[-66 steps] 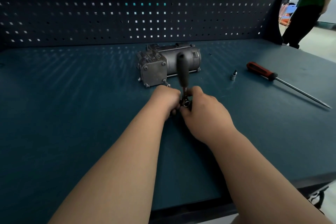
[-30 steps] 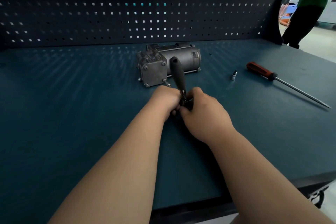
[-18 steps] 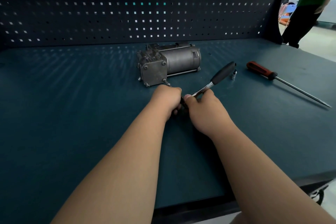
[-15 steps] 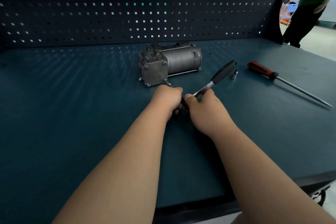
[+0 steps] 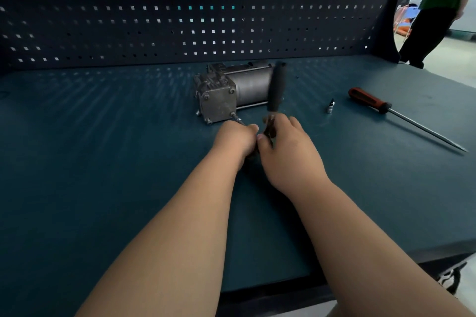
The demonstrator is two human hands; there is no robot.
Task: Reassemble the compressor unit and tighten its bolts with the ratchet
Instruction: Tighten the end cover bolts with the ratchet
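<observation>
Your compressor point(image 5: 231, 92) lies on its side toward the back of the counter point(image 5: 103, 149), close to the pegboard point(image 5: 180, 8) behind it. Its square end plate faces you and its round body runs off to the right. One bolt point(image 5: 236, 119) sticks out of the plate's lower right corner, toward you.

Both your hands are just in front of the compressor, pressed together. Your left hand point(image 5: 235, 140) is curled into a fist right at the tip of that bolt. Its fingers are tucked under, so what it grips, if anything, cannot be told. Your right hand point(image 5: 288, 154) pinches the ratchet point(image 5: 275, 87) low down near its head, thumb and fingers curled round the metal shank. The ratchet stands almost upright, and its black handle, blurred, rises in front of the compressor's round body. Its head is hidden between your hands.

To the right of the compressor, apart from it, a small bit point(image 5: 331, 107) stands upright on the counter. Farther right lies a screwdriver point(image 5: 365, 99), its red handle nearer the compressor and its long shaft pointing away to the right and toward you. Well beyond the compressor, past the counter's far right corner, a person point(image 5: 438, 13) in a green top and dark trousers stands on the floor.
</observation>
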